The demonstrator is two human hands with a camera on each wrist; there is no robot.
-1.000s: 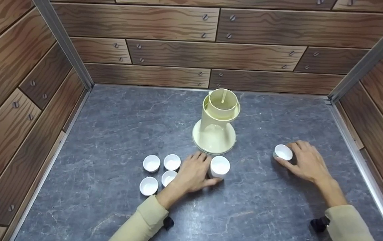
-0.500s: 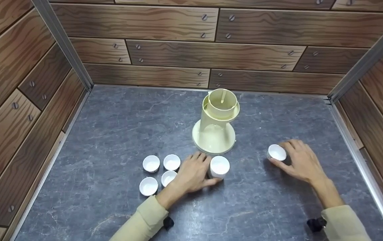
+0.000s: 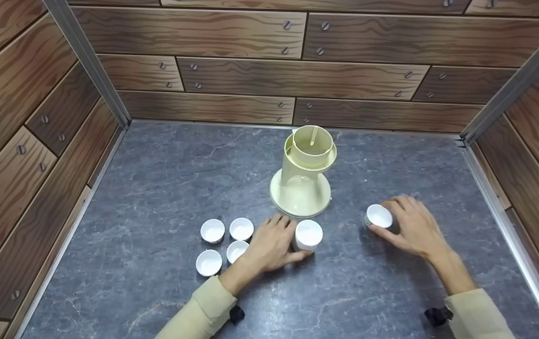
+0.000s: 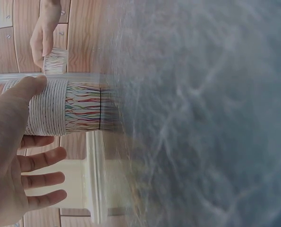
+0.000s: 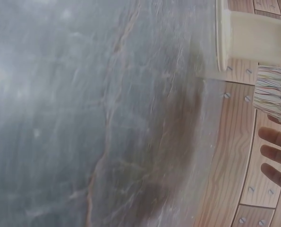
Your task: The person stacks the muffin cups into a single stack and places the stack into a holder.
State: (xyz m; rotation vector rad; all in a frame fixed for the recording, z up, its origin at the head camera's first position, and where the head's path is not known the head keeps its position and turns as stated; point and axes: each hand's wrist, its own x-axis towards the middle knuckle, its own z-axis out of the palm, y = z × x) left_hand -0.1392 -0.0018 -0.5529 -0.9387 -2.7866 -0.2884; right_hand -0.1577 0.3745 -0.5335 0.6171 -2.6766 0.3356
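Observation:
My left hand [image 3: 269, 242] grips a stack of nested white paper cups [image 3: 308, 235] standing upright near the middle of the table. In the left wrist view, the stack [image 4: 83, 108] shows many rolled rims and multicoloured streaks at its base; the thumb lies on one side, and three fingers extend free. Over on the right, my right hand [image 3: 413, 228] holds a single small paper cup [image 3: 379, 216] between thumb and fingers, mouth up. That cup [image 5: 271, 92] has the same coloured streaks and hangs above the table in the right wrist view.
Several similar white cups [image 3: 213, 230] stand mouth up left of the left hand, one partly hidden by it. A cream stand [image 3: 302, 193] with a round base and an open cup-shaped top stands behind the stack. Wood-patterned walls [image 3: 246, 75] enclose the grey marbled table [image 3: 175, 179].
My right hand has moved left with the cup, towards the stack. The left hand, the stack and the other cups have stayed in place.

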